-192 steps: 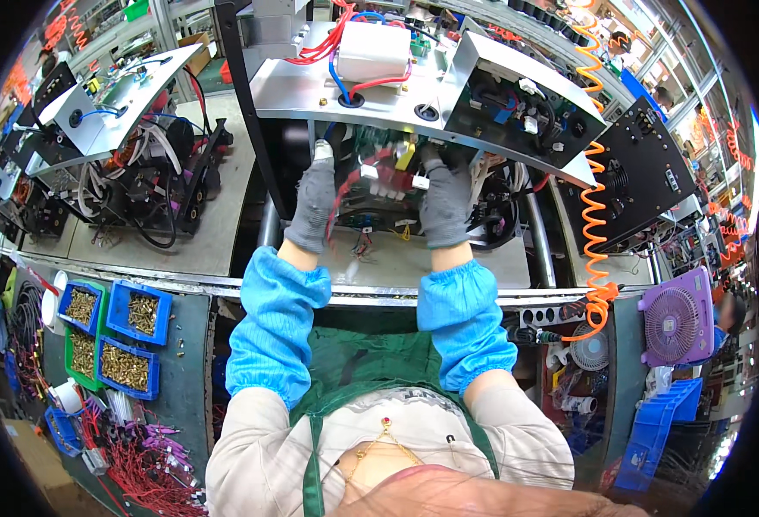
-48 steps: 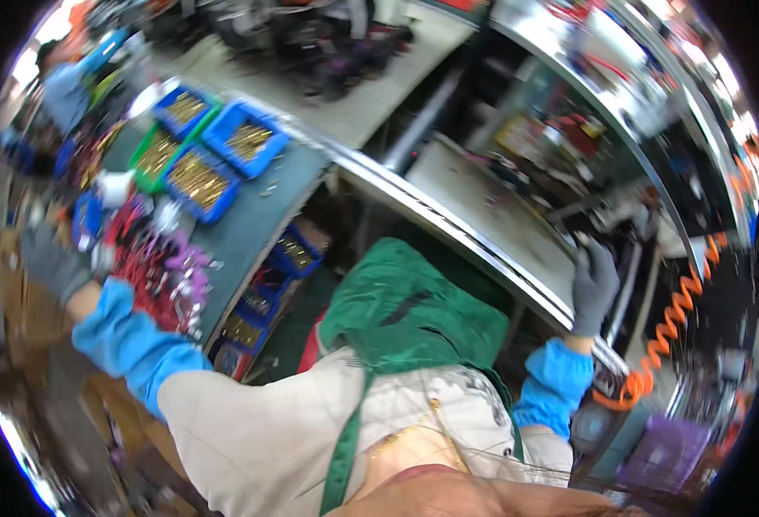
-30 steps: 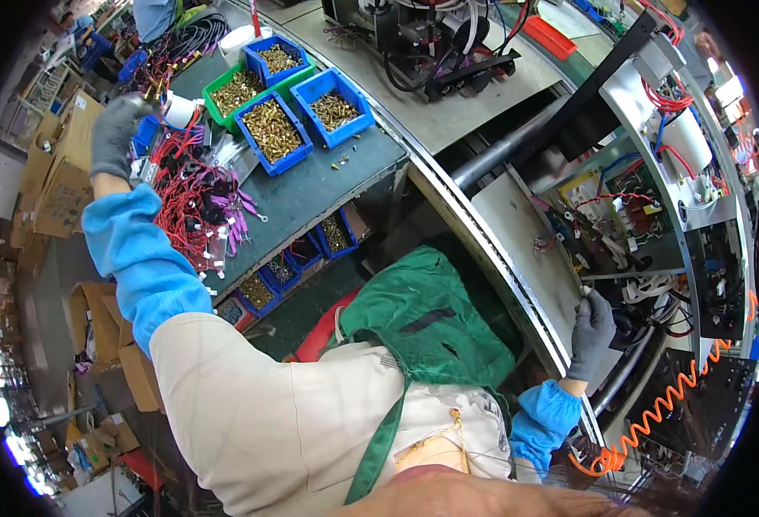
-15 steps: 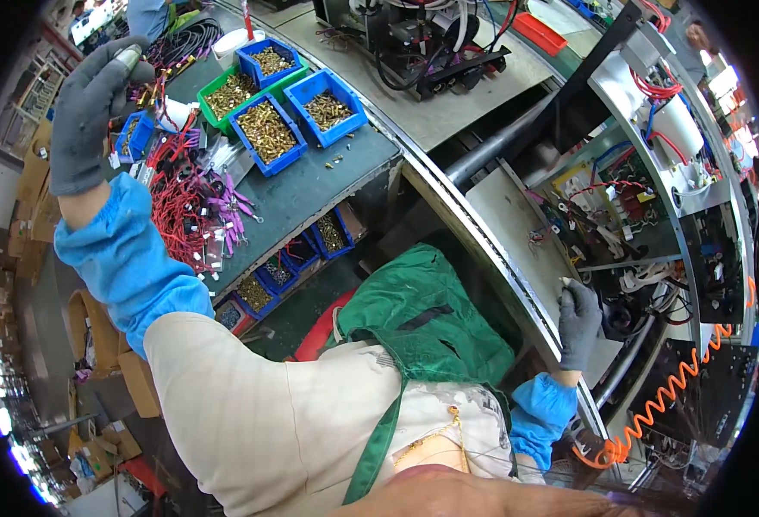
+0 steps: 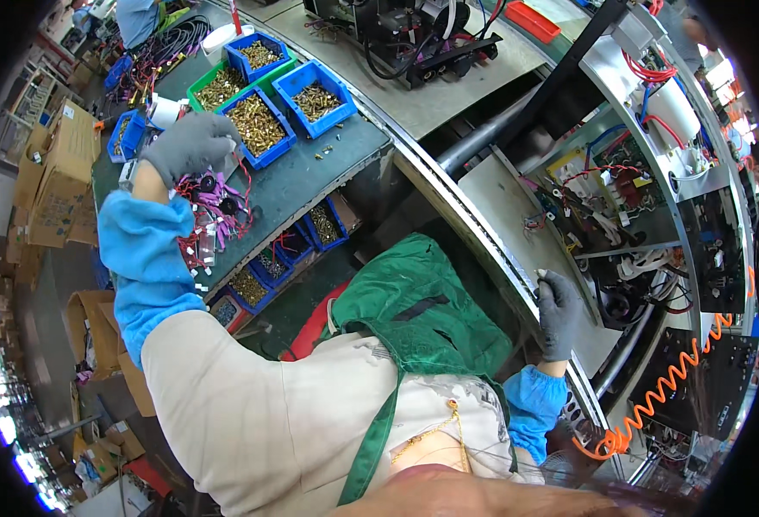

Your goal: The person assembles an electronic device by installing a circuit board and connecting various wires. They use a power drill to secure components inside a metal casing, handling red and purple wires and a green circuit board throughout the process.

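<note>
Gripping bench edge point(image 5: 517, 284): right hand point(image 5: 559, 312); left hand point(image 5: 191, 146) curled over wire bundle point(image 5: 215, 202).

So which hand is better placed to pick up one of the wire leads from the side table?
Left. The left hand hovers right above the bundle of red and purple wire leads by the blue bins. The right hand rests far off on the metal panel's edge.

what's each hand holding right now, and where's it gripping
The left hand is curled shut above the bundle of red wires, but what it grips cannot be told. The right hand holds the edge of the grey metal panel, pinching a small white piece.
</note>
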